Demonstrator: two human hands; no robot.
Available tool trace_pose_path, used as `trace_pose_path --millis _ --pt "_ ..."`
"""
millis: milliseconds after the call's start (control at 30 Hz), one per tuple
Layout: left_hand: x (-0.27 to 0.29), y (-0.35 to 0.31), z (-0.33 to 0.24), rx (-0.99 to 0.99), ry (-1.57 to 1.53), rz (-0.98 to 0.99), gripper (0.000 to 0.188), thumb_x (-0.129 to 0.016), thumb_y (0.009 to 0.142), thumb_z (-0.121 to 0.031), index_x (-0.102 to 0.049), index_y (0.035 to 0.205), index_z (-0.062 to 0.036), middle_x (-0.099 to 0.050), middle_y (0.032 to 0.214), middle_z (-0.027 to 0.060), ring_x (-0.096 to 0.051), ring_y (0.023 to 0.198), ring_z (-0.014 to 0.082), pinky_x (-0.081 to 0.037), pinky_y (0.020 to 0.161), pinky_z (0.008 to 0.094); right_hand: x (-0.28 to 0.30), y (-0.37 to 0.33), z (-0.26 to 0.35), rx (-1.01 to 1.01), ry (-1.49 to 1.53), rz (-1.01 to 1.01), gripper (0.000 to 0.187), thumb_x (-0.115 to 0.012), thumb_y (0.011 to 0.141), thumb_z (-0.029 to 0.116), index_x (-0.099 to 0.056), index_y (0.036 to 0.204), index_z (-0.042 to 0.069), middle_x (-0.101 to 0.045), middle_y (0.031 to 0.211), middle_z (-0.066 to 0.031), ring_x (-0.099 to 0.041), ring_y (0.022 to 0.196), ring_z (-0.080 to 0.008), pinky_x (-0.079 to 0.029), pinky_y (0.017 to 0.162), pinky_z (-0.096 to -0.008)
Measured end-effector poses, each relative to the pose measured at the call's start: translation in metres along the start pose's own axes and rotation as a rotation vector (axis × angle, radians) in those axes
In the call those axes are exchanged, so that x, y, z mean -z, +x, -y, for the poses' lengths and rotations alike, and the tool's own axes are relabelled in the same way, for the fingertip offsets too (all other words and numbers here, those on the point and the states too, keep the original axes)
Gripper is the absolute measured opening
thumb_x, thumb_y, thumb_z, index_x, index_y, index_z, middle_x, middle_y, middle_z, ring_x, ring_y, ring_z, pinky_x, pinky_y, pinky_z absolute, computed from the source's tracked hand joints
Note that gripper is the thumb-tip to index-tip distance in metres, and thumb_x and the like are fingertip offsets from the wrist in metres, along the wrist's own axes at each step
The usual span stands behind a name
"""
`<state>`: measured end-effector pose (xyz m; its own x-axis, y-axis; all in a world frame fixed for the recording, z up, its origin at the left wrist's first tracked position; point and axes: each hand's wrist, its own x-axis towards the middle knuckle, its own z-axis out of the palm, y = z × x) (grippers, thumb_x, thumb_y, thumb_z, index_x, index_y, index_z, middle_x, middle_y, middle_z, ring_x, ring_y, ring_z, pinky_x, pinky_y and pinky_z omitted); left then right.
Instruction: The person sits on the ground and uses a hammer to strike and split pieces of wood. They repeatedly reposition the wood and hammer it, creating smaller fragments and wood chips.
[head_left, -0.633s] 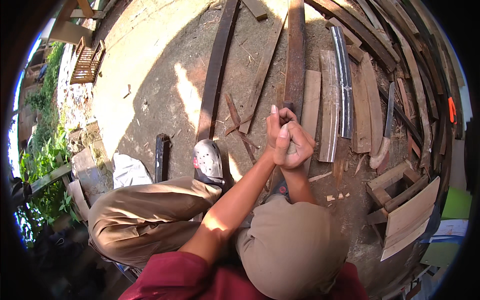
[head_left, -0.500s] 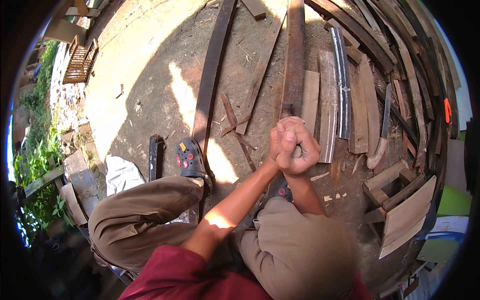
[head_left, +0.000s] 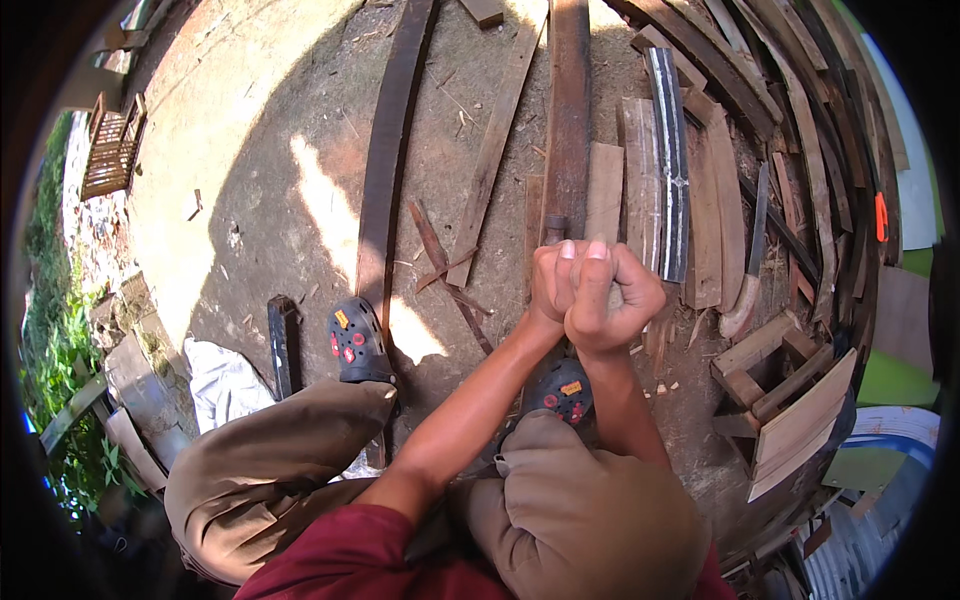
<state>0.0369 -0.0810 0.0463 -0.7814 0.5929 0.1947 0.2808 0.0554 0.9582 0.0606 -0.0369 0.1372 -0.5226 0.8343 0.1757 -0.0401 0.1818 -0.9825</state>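
Observation:
My left hand and my right hand are closed together, one against the other, at the near end of a thick dark wooden beam. Both wrap round a tool whose pale, rounded handle end shows between the fingers. Just beyond my knuckles sticks out a short dark metal piece, like a hammer head, over the beam. Most of the tool is hidden by my hands. My two thumbs lie side by side on top.
A long dark plank runs away to the left. Several boards and a black-and-white striped strip lie at right, beside a handsaw. A small wooden frame stands near right. A white cloth lies left of my clog.
The whole view has turned a little to the right, so the scene sits farther left. My joined hands have shifted slightly, and my thumbs show more plainly. The grip stays closed.

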Motion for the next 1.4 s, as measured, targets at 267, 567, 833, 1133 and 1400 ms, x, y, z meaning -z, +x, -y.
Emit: trace_pose_path --millis 267,567,833,1133,1400 --pt "0.006 0.011 0.021 0.014 -0.251 0.109 0.049 -0.039 0.104 -0.031 -0.062 0.074 0.0009 -0.059 0.062 0.0201 -0.066 0.055 0.0297 -0.045 0.051 0.0414 0.004 0.008 -0.002 0.012 0.063 0.005 0.044 -0.066 0.096 0.012 -0.045 0.058 0.003 -0.045 0.051 0.0018 -0.04 0.053 -0.0016 -0.031 0.043 -0.0263" --pt "0.011 0.002 0.006 -0.007 -0.15 0.109 0.054 -0.035 0.107 -0.03 -0.061 0.073 0.0026 -0.06 0.06 0.014 -0.064 0.055 0.0258 -0.045 0.052 0.0396 -0.005 -0.004 -0.002 0.029 -0.044 -0.044 0.048 -0.072 0.092 0.01 -0.04 0.056 0.004 -0.036 0.049 0.0002 -0.032 0.048 -0.004 -0.026 0.042 -0.0272" --pt "0.011 -0.001 0.007 0.001 -0.138 0.143 0.059 -0.032 0.108 -0.035 -0.061 0.071 0.0023 -0.06 0.06 0.0115 -0.062 0.055 0.0233 -0.044 0.052 0.0376 -0.024 -0.004 -0.003 0.016 -0.147 -0.054 0.039 -0.066 0.084 -0.006 -0.039 0.058 0.002 -0.037 0.048 -0.0056 -0.035 0.045 -0.007 -0.03 0.04 -0.0302" --pt "0.014 0.014 0.014 0.083 -0.229 0.208 0.065 -0.03 0.108 -0.04 -0.06 0.07 0.0019 -0.06 0.061 0.0087 -0.059 0.055 0.0204 -0.042 0.052 0.0353 0.037 0.004 -0.008 0.186 0.155 0.064 0.047 -0.051 0.106 0.042 -0.058 0.089 -0.002 -0.059 0.083 -0.0121 -0.057 0.075 -0.0178 -0.045 0.067 -0.0328" --pt "0.026 0.033 -0.053 0.129 -0.486 0.329 0.086 -0.022 0.099 -0.075 -0.056 0.07 -0.0012 -0.055 0.069 0.0111 -0.053 0.062 0.0182 -0.039 0.053 0.0298 0.187 -0.128 -0.117 -0.403 -0.241 -0.607 0.017 -0.066 0.099 0.017 -0.06 0.103 0.002 -0.061 0.085 -0.0015 -0.054 0.074 -0.0085 -0.047 0.065 -0.0269"
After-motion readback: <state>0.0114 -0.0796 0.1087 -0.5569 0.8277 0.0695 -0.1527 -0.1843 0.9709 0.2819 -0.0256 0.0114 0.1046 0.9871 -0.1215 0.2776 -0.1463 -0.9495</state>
